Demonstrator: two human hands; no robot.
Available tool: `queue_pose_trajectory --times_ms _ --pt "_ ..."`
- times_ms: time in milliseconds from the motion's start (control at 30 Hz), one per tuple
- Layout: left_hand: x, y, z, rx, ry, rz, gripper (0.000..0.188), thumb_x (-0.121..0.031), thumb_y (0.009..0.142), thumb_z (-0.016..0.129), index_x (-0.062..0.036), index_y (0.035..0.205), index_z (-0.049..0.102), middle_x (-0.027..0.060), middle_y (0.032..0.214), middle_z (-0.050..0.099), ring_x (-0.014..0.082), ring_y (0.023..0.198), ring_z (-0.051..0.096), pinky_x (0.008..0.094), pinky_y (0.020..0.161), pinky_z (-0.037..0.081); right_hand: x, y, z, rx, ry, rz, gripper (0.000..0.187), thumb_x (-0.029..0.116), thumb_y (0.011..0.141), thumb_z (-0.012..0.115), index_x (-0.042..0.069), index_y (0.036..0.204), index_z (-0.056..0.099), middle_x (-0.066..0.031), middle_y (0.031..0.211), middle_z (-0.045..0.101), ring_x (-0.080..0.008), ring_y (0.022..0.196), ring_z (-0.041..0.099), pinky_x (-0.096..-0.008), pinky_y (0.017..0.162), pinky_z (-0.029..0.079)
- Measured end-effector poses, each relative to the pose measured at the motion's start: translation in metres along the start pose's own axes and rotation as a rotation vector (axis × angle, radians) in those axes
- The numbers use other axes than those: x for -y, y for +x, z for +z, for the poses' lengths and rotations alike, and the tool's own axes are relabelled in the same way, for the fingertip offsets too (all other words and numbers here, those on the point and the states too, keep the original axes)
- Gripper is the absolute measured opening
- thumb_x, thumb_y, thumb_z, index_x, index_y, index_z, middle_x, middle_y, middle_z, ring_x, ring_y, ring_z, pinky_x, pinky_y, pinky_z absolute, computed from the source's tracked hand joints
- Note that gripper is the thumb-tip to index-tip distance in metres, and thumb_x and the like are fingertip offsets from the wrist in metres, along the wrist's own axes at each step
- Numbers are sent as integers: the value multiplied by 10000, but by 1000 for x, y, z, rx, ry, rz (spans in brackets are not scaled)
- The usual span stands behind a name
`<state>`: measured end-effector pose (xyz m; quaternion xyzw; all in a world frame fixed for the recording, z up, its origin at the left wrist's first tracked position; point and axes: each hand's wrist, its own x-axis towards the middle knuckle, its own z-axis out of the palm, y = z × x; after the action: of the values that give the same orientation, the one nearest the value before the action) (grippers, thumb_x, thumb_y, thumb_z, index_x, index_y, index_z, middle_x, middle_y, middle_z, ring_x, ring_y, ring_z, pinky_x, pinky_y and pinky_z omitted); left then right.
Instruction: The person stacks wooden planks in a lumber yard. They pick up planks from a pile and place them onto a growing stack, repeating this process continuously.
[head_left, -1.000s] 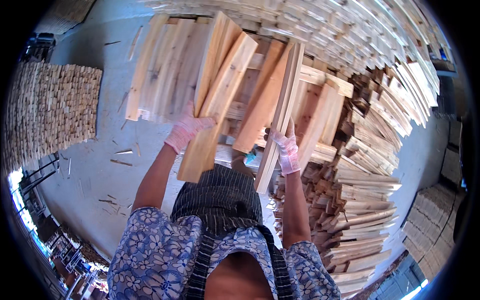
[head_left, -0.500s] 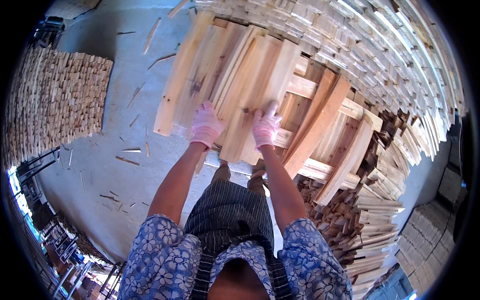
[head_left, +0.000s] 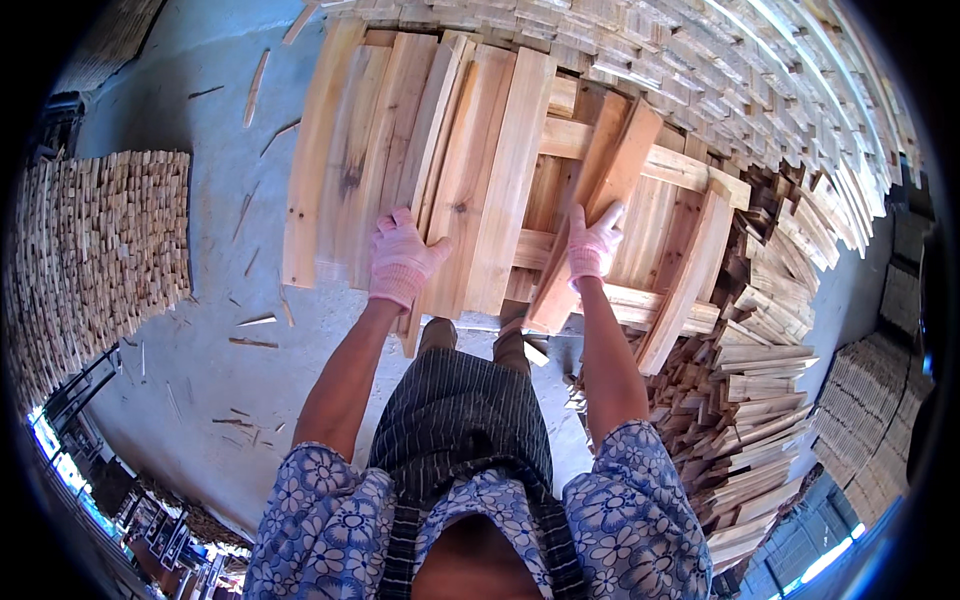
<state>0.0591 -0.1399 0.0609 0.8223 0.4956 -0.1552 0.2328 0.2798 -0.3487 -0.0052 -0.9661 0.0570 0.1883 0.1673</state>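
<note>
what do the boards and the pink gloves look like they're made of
Boards: bare sawn wood, apparently unfinished, with pale grain, knots and rough ends showing. Gloves, on left hand and right hand: probably knitted fabric, with a ribbed weave and soft cuffs.

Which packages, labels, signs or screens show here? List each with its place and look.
None can be made out: no package, label, sign or screen.
Left hand, pink glove, on pale wooden planks.
Right hand, pink glove, on a reddish plank.
Stacked wood pieces at the left; loose wood pile at the right.
</note>
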Motion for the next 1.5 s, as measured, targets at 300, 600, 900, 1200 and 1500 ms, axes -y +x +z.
queue_pose_trajectory --times_ms 300,600,900,1200,1500 --pt "8 2 -4 21 -61 -12 836 -431 775 823 16 1366 436 267 1336 534 437 1257 534 500 1059 465 84 -66 34 87 -234 -203 863 625 974 518 174 1628 180 -315 1326 450 -481 1223 525 -573 1032 430" --pt "34 18 -19 15 -254 -18 789 -362 779 817 32 1356 452 299 1377 550 427 1300 542 463 1085 463 75 -60 2 196 -28 -239 617 545 1016 528 364 1576 344 -289 1342 476 -495 1255 560 -574 1019 486" --pt "67 28 37 -156 -185 82 831 -436 810 777 126 1355 498 333 1317 591 462 1256 570 472 1086 458 54 -55 48 84 -121 -256 622 530 995 502 364 1570 335 -276 1282 467 -454 1200 491 -607 1020 378" --pt "54 19 10 -151 -289 115 810 -393 764 847 63 1331 491 306 1299 595 442 1232 579 486 1039 474 -43 39 -72 -53 -112 -387 691 515 911 635 310 1538 430 -245 1468 445 -395 1393 446 -538 1089 417" --pt "-32 -5 26 -155 -12 97 941 -460 742 847 4 1402 363 316 1402 466 490 1303 475 530 1091 429 -177 94 -130 -34 -309 107 944 479 875 701 355 1638 158 -242 1391 494 -450 1271 548 -582 1042 435"
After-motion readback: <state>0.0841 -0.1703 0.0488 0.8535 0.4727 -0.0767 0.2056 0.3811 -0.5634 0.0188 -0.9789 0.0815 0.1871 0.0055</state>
